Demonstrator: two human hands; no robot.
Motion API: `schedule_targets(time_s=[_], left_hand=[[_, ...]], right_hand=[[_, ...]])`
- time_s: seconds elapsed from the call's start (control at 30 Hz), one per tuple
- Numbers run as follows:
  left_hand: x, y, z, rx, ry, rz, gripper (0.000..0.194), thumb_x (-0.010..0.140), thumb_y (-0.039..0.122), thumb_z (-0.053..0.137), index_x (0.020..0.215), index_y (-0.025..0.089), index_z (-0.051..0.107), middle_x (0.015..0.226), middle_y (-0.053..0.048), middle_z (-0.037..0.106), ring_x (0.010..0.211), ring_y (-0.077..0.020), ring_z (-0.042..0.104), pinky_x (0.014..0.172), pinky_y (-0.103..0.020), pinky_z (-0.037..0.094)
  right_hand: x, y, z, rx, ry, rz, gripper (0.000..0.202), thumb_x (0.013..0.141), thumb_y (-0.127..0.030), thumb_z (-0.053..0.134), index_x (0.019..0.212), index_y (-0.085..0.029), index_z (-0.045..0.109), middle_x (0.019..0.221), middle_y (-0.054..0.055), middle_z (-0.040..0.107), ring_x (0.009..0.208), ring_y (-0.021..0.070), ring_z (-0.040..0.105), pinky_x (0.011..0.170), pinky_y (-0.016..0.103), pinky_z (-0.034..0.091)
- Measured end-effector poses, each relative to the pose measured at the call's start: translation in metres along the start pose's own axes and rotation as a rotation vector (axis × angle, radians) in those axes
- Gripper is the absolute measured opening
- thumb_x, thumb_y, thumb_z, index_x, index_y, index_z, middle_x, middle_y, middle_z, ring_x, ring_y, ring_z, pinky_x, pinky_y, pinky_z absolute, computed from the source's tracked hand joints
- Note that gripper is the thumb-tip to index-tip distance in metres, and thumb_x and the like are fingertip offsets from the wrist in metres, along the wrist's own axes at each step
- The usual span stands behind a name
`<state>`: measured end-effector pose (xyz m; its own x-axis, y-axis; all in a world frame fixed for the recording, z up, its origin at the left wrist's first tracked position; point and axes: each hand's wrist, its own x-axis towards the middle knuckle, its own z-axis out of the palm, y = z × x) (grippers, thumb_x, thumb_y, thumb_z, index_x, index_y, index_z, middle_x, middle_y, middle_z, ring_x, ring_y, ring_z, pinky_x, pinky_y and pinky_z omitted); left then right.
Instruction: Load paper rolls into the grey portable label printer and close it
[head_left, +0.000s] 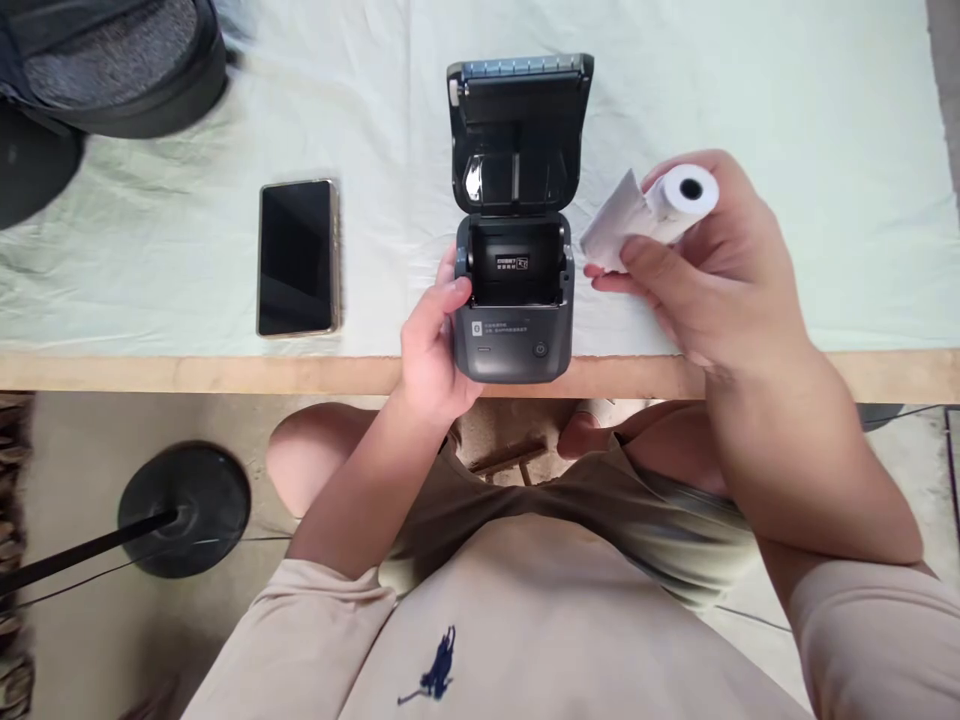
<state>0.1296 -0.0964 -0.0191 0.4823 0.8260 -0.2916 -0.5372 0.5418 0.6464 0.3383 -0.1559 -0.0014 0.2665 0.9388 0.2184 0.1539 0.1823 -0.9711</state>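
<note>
A small dark grey portable label printer (514,345) is held near the table's front edge, its lid (517,130) raised and tilted back. The paper bay inside shows a small printed label and no roll. My left hand (439,340) grips the printer's left side, thumb on the rim of the bay. To the right of the printer, my right hand (712,260) is closed around a white paper roll (686,190). The roll's dark hollow core faces up and right, and a loose paper end hangs toward the printer, apart from it. Some right fingers are hidden behind the roll.
A smartphone (298,258) with a dark screen lies left of the printer. A black bag-like object (150,90) sits at the far left corner. The table (360,60) has a pale cloth and a bare wooden front edge. A round black stand base (210,510) is on the floor.
</note>
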Motion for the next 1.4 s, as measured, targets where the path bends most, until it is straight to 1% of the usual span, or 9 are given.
schedule_targets(time_s=[0.17, 0.37, 0.53, 0.7, 0.8, 0.93, 1.07, 1.23, 1.4], left_hand=[[0.001, -0.001, 0.001, 0.032, 0.043, 0.015, 0.015, 0.094, 0.031, 0.062, 0.1, 0.026, 0.075, 0.09, -0.004, 0.08, 0.137, -0.0295, 0.075, 0.115, -0.037, 0.062], [0.0, 0.0, 0.002, 0.027, 0.049, 0.023, 0.019, 0.094, 0.03, 0.06, 0.103, 0.027, 0.077, 0.091, -0.004, 0.08, 0.129, -0.029, 0.078, 0.113, -0.038, 0.063], [-0.001, 0.001, 0.006, 0.03, 0.051, 0.029, 0.02, 0.093, 0.03, 0.061, 0.102, 0.026, 0.078, 0.095, -0.004, 0.081, 0.124, -0.0305, 0.079, 0.11, -0.041, 0.065], [0.001, 0.001, 0.005, 0.037, 0.082, 0.04, 0.017, 0.089, 0.029, 0.066, 0.1, 0.025, 0.078, 0.094, -0.006, 0.08, 0.129, -0.0333, 0.078, 0.109, -0.042, 0.065], [0.001, 0.002, 0.004, 0.013, 0.079, 0.014, 0.023, 0.084, 0.029, 0.071, 0.106, 0.023, 0.078, 0.092, -0.005, 0.079, 0.125, -0.0347, 0.078, 0.106, -0.044, 0.066], [0.0, 0.003, 0.004, -0.019, 0.062, 0.003, 0.026, 0.083, 0.028, 0.075, 0.109, 0.025, 0.078, 0.092, -0.004, 0.079, 0.114, -0.0328, 0.08, 0.099, -0.042, 0.066], [-0.001, 0.003, 0.002, -0.069, 0.029, -0.011, 0.026, 0.083, 0.025, 0.078, 0.108, 0.024, 0.078, 0.092, 0.0, 0.079, 0.091, -0.0238, 0.079, 0.085, -0.034, 0.065], [-0.001, 0.004, 0.002, -0.103, -0.006, -0.014, 0.023, 0.086, 0.022, 0.075, 0.109, 0.024, 0.078, 0.094, 0.001, 0.079, 0.08, -0.0156, 0.073, 0.074, -0.026, 0.061], [-0.002, 0.0, 0.001, -0.059, -0.024, 0.003, 0.026, 0.086, 0.024, 0.075, 0.113, 0.023, 0.078, 0.103, -0.001, 0.081, 0.09, -0.0179, 0.076, 0.079, -0.027, 0.063]], right_hand=[[-0.003, 0.014, -0.005, -0.351, -0.007, -0.18, 0.031, 0.09, -0.022, 0.08, 0.116, -0.035, 0.068, 0.114, 0.001, 0.079, 0.102, 0.022, 0.077, 0.09, 0.041, 0.067], [-0.008, 0.02, -0.011, -0.697, -0.116, -0.084, 0.042, 0.093, -0.033, 0.076, 0.134, -0.033, 0.066, 0.115, 0.006, 0.082, 0.097, 0.0292, 0.079, 0.09, 0.049, 0.066], [-0.008, 0.009, -0.045, -0.745, 0.264, -0.397, 0.044, 0.096, -0.027, 0.067, 0.14, -0.032, 0.065, 0.135, 0.011, 0.073, 0.118, 0.031, 0.073, 0.092, 0.046, 0.061], [0.002, 0.049, -0.061, -0.941, 0.213, -0.139, 0.061, 0.083, -0.03, 0.085, 0.141, -0.021, 0.066, 0.127, 0.018, 0.061, 0.126, 0.036, 0.063, 0.113, 0.058, 0.057], [0.004, 0.069, -0.056, -0.99, 0.166, -0.077, 0.057, 0.088, -0.021, 0.075, 0.144, -0.025, 0.066, 0.116, 0.013, 0.056, 0.128, 0.036, 0.059, 0.108, 0.059, 0.06], [0.009, 0.085, -0.06, -0.87, 0.258, -0.172, 0.056, 0.087, -0.02, 0.069, 0.142, -0.032, 0.067, 0.106, 0.008, 0.059, 0.105, 0.0311, 0.065, 0.093, 0.054, 0.063], [0.017, 0.098, -0.089, -0.269, 0.251, -0.198, 0.074, 0.087, -0.032, 0.074, 0.154, -0.05, 0.047, 0.12, 0.003, 0.072, 0.092, 0.0259, 0.074, 0.07, 0.04, 0.062], [0.018, 0.065, -0.095, 0.091, -0.059, -0.049, 0.039, 0.104, -0.049, 0.053, 0.14, -0.043, 0.066, 0.131, 0.006, 0.076, 0.133, 0.0336, 0.075, 0.083, 0.052, 0.07], [-0.003, -0.007, -0.018, -0.132, 0.005, -0.284, 0.058, 0.092, -0.026, 0.071, 0.145, -0.048, 0.06, 0.102, 0.0, 0.073, 0.097, 0.0274, 0.08, 0.082, 0.046, 0.069]])
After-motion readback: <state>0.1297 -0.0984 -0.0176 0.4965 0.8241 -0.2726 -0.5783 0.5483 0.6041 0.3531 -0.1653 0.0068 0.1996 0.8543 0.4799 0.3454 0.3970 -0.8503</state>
